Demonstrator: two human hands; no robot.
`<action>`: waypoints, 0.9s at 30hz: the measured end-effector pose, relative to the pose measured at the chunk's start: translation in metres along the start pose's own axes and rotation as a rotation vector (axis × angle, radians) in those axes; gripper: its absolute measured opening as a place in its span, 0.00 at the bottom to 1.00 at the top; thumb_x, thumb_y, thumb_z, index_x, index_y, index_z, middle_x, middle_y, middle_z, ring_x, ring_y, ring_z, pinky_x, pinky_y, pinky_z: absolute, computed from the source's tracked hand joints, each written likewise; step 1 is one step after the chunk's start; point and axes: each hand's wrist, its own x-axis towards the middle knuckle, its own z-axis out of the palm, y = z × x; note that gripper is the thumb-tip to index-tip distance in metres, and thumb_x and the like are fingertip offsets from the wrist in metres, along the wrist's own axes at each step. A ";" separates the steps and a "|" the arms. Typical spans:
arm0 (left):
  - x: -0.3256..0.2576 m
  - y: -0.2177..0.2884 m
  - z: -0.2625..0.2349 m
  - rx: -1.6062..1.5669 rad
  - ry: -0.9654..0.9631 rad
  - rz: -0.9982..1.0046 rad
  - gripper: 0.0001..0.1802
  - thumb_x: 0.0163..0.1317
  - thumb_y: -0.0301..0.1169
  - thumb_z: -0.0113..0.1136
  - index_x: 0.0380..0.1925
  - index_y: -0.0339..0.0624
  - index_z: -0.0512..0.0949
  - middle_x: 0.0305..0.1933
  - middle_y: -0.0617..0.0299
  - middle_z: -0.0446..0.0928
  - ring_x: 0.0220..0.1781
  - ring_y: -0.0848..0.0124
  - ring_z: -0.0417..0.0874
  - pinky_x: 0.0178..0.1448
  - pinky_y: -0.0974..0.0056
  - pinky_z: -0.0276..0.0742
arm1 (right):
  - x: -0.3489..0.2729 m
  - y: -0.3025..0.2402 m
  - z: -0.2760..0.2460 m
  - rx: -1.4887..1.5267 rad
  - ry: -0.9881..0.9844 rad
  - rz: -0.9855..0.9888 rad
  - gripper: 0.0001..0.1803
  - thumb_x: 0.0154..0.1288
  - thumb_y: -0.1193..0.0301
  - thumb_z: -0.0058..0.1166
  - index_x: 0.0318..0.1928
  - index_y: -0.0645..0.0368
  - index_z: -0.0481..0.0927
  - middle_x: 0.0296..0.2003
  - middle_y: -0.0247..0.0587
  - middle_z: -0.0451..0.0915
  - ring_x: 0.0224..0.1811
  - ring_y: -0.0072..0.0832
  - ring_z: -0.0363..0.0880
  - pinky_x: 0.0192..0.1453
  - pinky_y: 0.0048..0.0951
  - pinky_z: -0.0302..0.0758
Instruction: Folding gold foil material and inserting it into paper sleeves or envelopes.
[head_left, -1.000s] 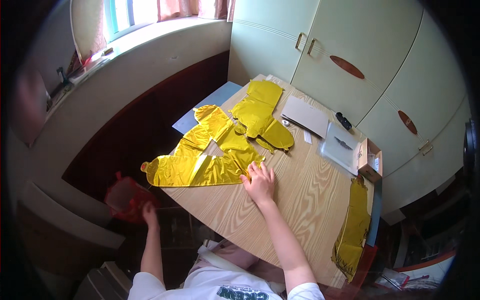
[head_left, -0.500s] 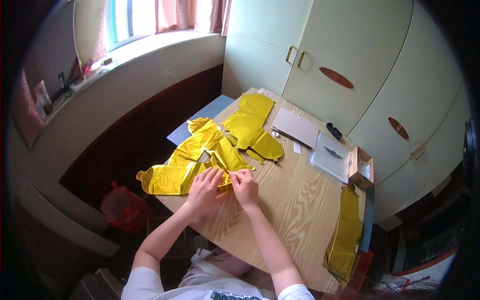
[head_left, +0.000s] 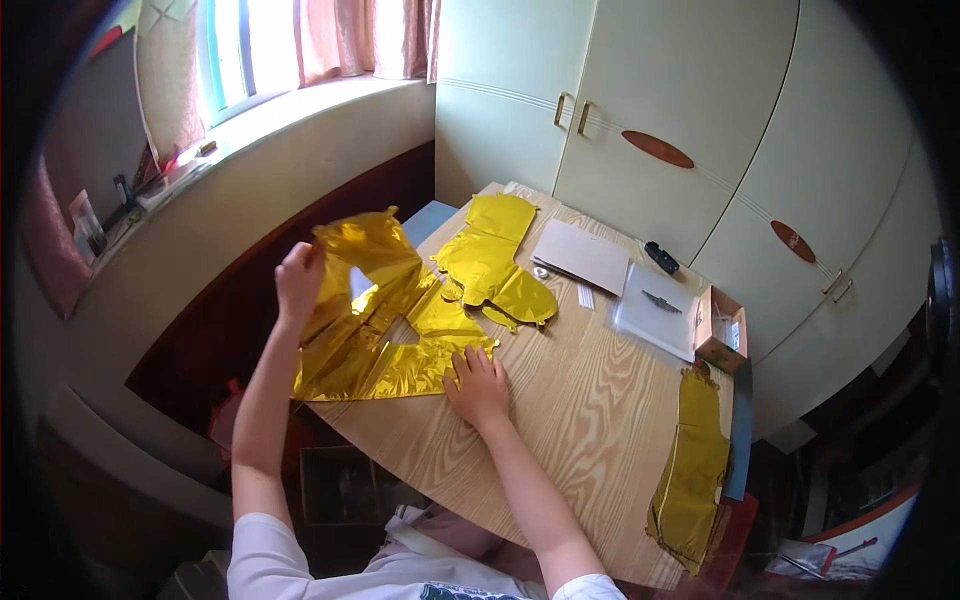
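A large uninflated gold foil balloon [head_left: 375, 300] lies over the left end of the table, its left part lifted and tilted upward. My left hand [head_left: 299, 282] is raised at that part's outer edge, closed on the foil. My right hand [head_left: 480, 388] rests with spread fingers at the balloon's lower right corner, touching foil and tabletop. Just beyond lies a second flat gold foil balloon [head_left: 490, 255], with a curved lower piece. Along the right table edge is a folded gold foil piece [head_left: 690, 465] with dark, crinkled ends.
The wood-grain table [head_left: 590, 430] also carries a grey board [head_left: 582, 256], a clear plastic sleeve [head_left: 655, 312], a black object [head_left: 661, 257], a white roll [head_left: 540, 272] and a small open box [head_left: 722, 330]. Pale cabinets [head_left: 680, 90] stand behind it. A red bag [head_left: 228, 415] is below left.
My left hand has moved up and left, lifting the balloon's left part off the table. The right hand has opened from a pinch and now lies on the corner. The view has shifted slightly.
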 end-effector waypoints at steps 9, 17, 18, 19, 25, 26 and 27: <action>0.074 -0.062 -0.031 0.066 0.101 0.073 0.14 0.66 0.36 0.61 0.31 0.35 0.76 0.22 0.57 0.75 0.24 0.72 0.73 0.32 0.64 0.70 | -0.001 -0.005 -0.004 -0.007 0.003 0.015 0.31 0.71 0.52 0.44 0.70 0.49 0.66 0.70 0.42 0.63 0.75 0.38 0.54 0.78 0.47 0.46; 0.096 -0.059 -0.042 0.198 0.135 0.146 0.16 0.66 0.40 0.61 0.31 0.36 0.77 0.27 0.52 0.80 0.30 0.57 0.83 0.35 0.58 0.75 | 0.000 -0.005 -0.003 0.003 0.004 0.022 0.31 0.70 0.51 0.44 0.70 0.48 0.66 0.71 0.42 0.62 0.76 0.38 0.54 0.78 0.47 0.46; 0.099 -0.060 -0.043 0.200 0.167 0.134 0.16 0.66 0.41 0.61 0.32 0.36 0.78 0.26 0.53 0.79 0.30 0.59 0.83 0.35 0.59 0.75 | -0.001 -0.005 -0.001 -0.003 0.008 0.022 0.31 0.70 0.51 0.44 0.70 0.48 0.66 0.71 0.43 0.62 0.75 0.38 0.55 0.78 0.47 0.46; 0.100 -0.061 -0.043 0.168 0.170 0.104 0.16 0.66 0.42 0.61 0.33 0.37 0.78 0.28 0.52 0.80 0.32 0.56 0.84 0.37 0.57 0.76 | -0.001 -0.005 0.000 -0.010 0.013 0.023 0.31 0.71 0.51 0.44 0.70 0.48 0.65 0.70 0.43 0.62 0.75 0.38 0.55 0.78 0.47 0.46; 0.118 -0.061 -0.064 0.227 0.232 0.125 0.20 0.68 0.48 0.57 0.37 0.40 0.81 0.32 0.53 0.83 0.37 0.54 0.85 0.41 0.54 0.78 | -0.001 -0.008 -0.003 -0.025 -0.016 0.032 0.31 0.71 0.51 0.42 0.70 0.47 0.64 0.71 0.42 0.62 0.75 0.38 0.55 0.79 0.45 0.46; 0.123 -0.062 -0.067 0.218 0.234 0.069 0.21 0.68 0.49 0.57 0.38 0.40 0.81 0.33 0.53 0.83 0.37 0.54 0.85 0.41 0.54 0.78 | -0.001 -0.007 -0.004 -0.027 -0.013 0.039 0.31 0.71 0.51 0.42 0.70 0.47 0.64 0.71 0.42 0.62 0.75 0.37 0.55 0.79 0.45 0.45; 0.129 -0.063 -0.072 0.209 0.236 0.012 0.22 0.67 0.50 0.57 0.38 0.40 0.81 0.33 0.52 0.83 0.38 0.54 0.85 0.42 0.54 0.78 | -0.001 -0.005 -0.004 -0.028 -0.017 0.042 0.31 0.71 0.51 0.42 0.70 0.47 0.64 0.71 0.41 0.62 0.76 0.37 0.54 0.79 0.45 0.45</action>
